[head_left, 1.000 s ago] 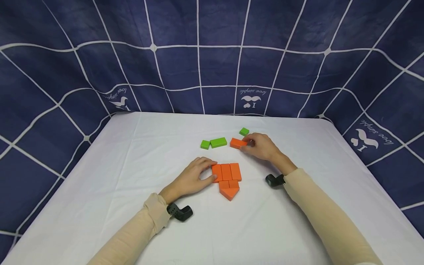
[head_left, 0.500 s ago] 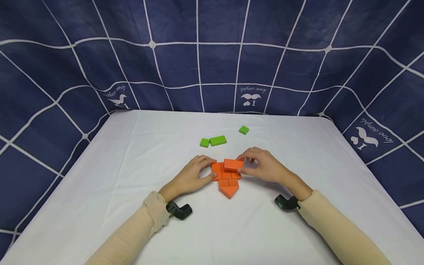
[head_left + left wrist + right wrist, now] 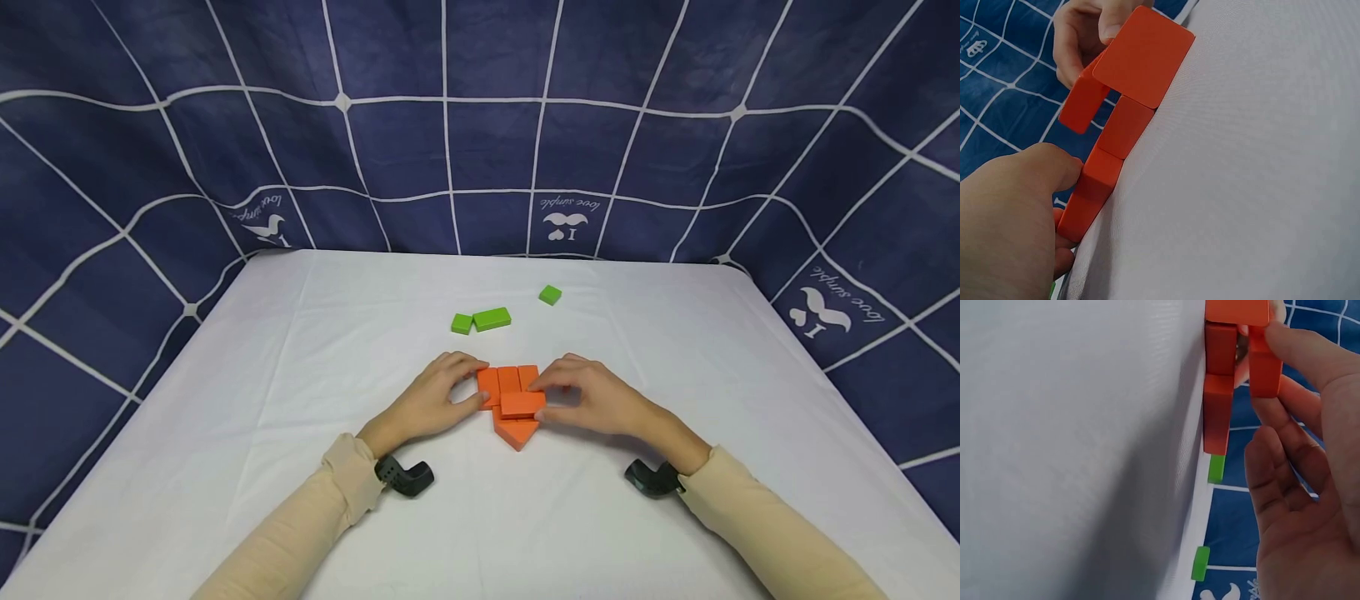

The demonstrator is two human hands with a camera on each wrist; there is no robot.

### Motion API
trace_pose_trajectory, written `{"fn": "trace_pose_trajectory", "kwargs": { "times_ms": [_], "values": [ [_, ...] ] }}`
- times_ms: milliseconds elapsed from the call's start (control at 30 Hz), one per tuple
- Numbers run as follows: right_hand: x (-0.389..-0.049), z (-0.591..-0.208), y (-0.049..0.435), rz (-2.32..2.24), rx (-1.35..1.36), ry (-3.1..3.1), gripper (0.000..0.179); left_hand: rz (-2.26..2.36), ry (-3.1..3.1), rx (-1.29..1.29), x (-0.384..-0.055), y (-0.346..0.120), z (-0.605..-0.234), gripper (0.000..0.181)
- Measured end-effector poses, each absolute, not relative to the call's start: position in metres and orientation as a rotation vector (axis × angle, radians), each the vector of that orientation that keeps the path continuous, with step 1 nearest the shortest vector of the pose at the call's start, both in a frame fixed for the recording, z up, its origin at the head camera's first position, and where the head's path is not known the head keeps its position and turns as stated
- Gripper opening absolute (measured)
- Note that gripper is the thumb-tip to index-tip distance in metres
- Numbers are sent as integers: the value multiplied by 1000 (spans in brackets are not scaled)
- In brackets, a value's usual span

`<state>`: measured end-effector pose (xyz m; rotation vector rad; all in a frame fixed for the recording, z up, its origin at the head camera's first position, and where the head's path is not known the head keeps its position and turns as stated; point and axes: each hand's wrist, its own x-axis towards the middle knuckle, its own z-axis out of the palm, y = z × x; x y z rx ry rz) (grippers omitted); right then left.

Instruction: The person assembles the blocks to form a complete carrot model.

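My right hand point(image 3: 600, 400) pinches an orange rectangular block point(image 3: 522, 406) between thumb and fingers. In the right wrist view this held block point(image 3: 1265, 372) is raised off the tabletop, beside the flat orange pieces. It overlaps the small blocks and part of the pointed orange block point(image 3: 517, 435) in the head view. Three upright-lying orange blocks form a row behind it. My left hand point(image 3: 427, 402) grips the leftmost block point(image 3: 487, 385) of that row, thumb on its near end and fingertips at its far corner.
Beyond the orange pieces lie a small green block point(image 3: 461, 324), a longer green block point(image 3: 492, 318) close to it, and another small green block point(image 3: 551, 295) farther back. A white cloth point(image 3: 360, 308) covers the table; a blue checked curtain point(image 3: 495, 150) hangs behind.
My right hand has brought the orange block from near the green pieces toward me, over the row and then over the pointed end. My left hand has stayed in place.
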<state>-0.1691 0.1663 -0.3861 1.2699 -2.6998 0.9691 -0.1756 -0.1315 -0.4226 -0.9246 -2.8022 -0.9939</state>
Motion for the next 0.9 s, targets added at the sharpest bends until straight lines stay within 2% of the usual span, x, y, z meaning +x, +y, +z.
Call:
{"fn": "trace_pose_trajectory", "kwargs": {
  "times_ms": [900],
  "values": [
    [-142, -384, 162, 870, 1401, -2714, 32, -985, -2789, -941, -176, -132, -423, 47]
  ]
}}
